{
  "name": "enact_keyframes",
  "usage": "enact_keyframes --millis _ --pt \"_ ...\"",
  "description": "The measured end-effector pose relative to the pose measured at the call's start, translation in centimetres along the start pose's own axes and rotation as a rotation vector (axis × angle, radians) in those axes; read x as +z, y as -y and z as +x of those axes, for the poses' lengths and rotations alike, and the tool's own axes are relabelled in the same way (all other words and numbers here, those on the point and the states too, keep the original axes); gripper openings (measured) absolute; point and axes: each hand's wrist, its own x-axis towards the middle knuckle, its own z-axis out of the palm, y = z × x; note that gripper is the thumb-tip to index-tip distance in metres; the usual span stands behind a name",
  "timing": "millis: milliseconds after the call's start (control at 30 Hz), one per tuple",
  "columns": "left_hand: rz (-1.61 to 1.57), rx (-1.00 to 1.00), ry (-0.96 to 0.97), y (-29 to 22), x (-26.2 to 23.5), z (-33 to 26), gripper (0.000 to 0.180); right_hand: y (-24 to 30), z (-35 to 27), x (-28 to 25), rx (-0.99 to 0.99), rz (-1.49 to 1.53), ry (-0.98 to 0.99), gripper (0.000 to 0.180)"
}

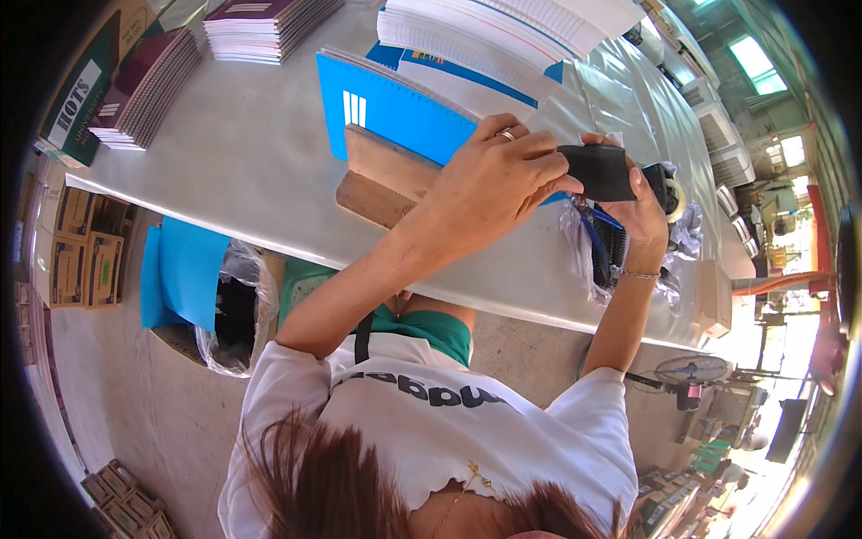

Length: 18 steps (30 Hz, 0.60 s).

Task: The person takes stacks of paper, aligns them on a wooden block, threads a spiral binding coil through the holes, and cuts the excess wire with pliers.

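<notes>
the right hand point(648, 211) is grasping a flat black piece point(596, 172), its thumb lying along the near face and its other fingers reaching behind. the black piece is rectangular with a smooth, dull face, and it is being held up above the table point(260, 153), between the two hands. the left hand point(521, 171) is bending its fingers at the piece's left edge, touching it; with the far side hidden, i cannot fairly tell whether it is pinching the piece or just pressing on it.

below the left wrist, a wooden block point(386, 175) is showing its plain brown grain, its upright slab standing on a lower ledge. a bright blue notebook point(395, 103) is leaning behind it, stiff-covered and bound along its top edge. beyond that, a thick stack of ruled paper point(485, 36) is fanning its white, lined leaves. near the right hand, black ribbed strips point(611, 242) are lying in crinkled clear plastic point(579, 256), and a pale ring-shaped roll point(675, 199) is sitting just beside the wrist. maroon booklets point(265, 31) are rising in a neat, square-edged stack toward the far left. under the table, blue sheets point(184, 274) are curving out of a plastic-lined carton point(180, 346).
</notes>
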Motion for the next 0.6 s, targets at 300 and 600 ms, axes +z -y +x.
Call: enact_keyframes --millis 300,600 --pt "0.333 -0.118 -0.167 -0.6 -1.5 -0.9 0.043 3.2 1.4 0.1 -0.134 -0.187 0.217 0.101" --pt "0.304 -0.276 -0.146 -0.1 -2.0 -2.1 0.042 2.9 4.3 1.6 0.095 -0.461 0.096 0.067"
